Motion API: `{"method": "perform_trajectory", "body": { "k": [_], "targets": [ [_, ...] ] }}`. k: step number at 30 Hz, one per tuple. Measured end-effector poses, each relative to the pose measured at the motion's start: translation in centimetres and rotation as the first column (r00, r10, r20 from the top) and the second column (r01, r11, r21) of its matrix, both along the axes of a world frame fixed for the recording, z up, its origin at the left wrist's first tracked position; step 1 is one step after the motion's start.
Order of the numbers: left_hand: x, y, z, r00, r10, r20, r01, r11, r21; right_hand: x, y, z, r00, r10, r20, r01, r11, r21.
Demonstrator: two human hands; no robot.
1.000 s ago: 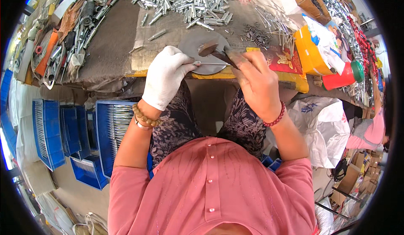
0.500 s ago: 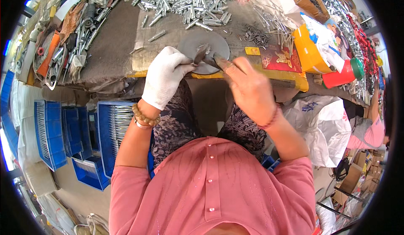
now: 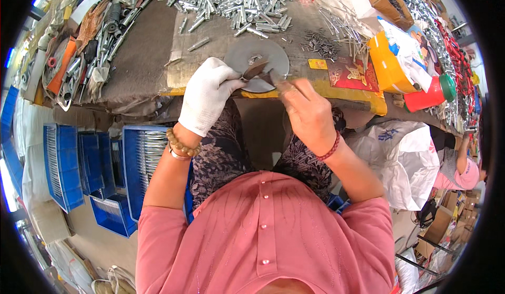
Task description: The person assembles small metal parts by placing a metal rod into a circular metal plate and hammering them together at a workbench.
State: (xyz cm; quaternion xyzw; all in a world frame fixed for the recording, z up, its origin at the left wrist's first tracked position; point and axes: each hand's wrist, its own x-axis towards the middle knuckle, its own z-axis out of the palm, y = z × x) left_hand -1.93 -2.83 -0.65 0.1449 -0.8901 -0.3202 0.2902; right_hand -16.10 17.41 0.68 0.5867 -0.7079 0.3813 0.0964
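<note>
My left hand, in a white knitted glove, pinches a brown, flat, blade-like piece between thumb and forefinger. The piece slants over a round grey metal disc at the table's front edge. My bare right hand is closed just right of the disc, its fingertips smeared by motion. A dark flat bit shows at those fingertips; its kind is unclear. Beyond the disc lies a heap of silvery metal sleeves, with a single sleeve lying apart.
Small dark pins and thin rods lie right of the disc, near a red card. A yellow box and a red jar stand farther right. Tools crowd the left. Blue bins sit below the table.
My right hand has turned and drawn slightly back toward me, its wrist shifting left. The brown piece now leans more to the right. My left hand keeps its pinch in nearly the same place.
</note>
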Motion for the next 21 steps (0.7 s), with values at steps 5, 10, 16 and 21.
{"method": "perform_trajectory", "body": {
  "k": [5,10,16,21],
  "targets": [
    [0.3,-0.3,0.1,1.0,-0.023,0.007,0.023,1.0,0.02,-1.2,0.2,1.4,0.998,-0.061,0.007,0.061,0.998,0.017],
    [0.3,-0.4,0.2,1.0,-0.023,0.006,0.023,0.999,0.037,-0.3,0.1,4.1,0.999,-0.04,0.036,0.048,0.968,-0.247],
    [0.1,-0.5,0.5,0.999,-0.025,0.019,0.025,0.999,0.025,0.1,0.5,1.6,0.997,0.016,-0.079,-0.005,0.991,0.134],
    [0.1,-0.8,0.6,1.0,-0.025,0.019,0.023,0.995,0.097,-0.6,0.3,2.7,0.997,-0.004,0.082,0.0,0.999,0.039]
  ]
}}
